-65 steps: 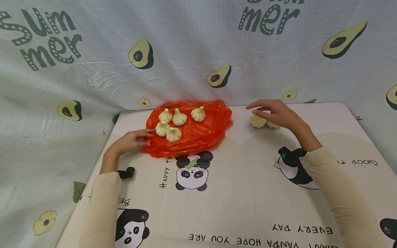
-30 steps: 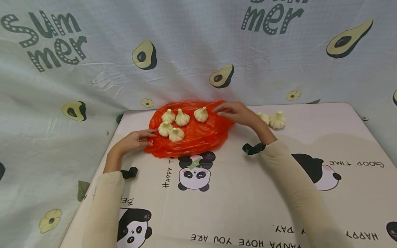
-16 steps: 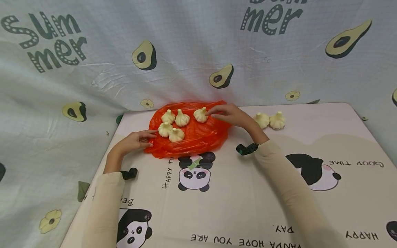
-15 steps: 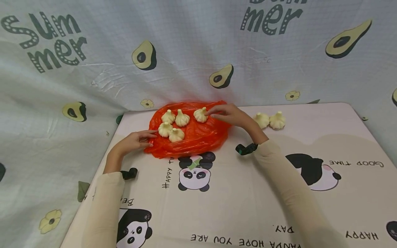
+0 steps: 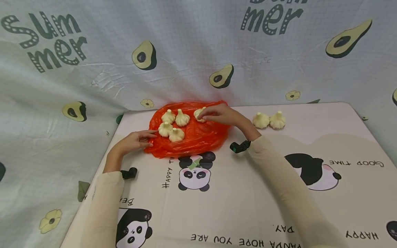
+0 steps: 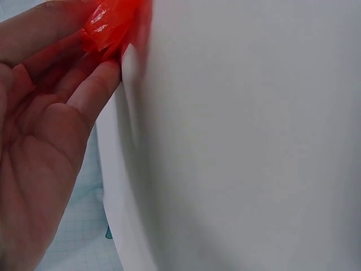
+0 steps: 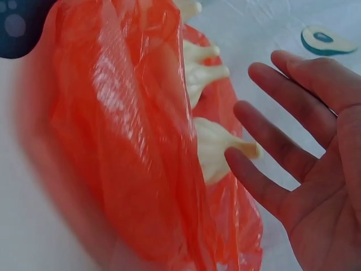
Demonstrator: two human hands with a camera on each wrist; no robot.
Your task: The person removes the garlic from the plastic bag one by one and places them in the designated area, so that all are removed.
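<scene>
In the head view, a crumpled red plastic bag (image 5: pixel 201 144) lies spread at the back of the table, with several pale garlic bulbs (image 5: pixel 176 134) in it. My left hand (image 5: pixel 131 142) holds the bag's left edge; the left wrist view has red plastic (image 6: pixel 110 25) between thumb and fingers. Over the bag's right side, my right hand (image 5: pixel 224 114) reaches to the rightmost bulb (image 5: pixel 198 113) and partly hides it. Loosely spread fingers (image 7: pixel 259 180) show beside that bulb (image 7: pixel 217 149) in the right wrist view, not closed round it.
Two more garlic bulbs (image 5: pixel 261 120) stand side by side on the table, right of the bag. A panda-print cloth (image 5: pixel 235 193) covers the table. Behind it hangs a pale curtain (image 5: pixel 186 34) with avocado prints.
My right hand has moved left from above the two bulbs on the table to the rightmost bulb in the bag. The left hand stays at the bag's edge.
</scene>
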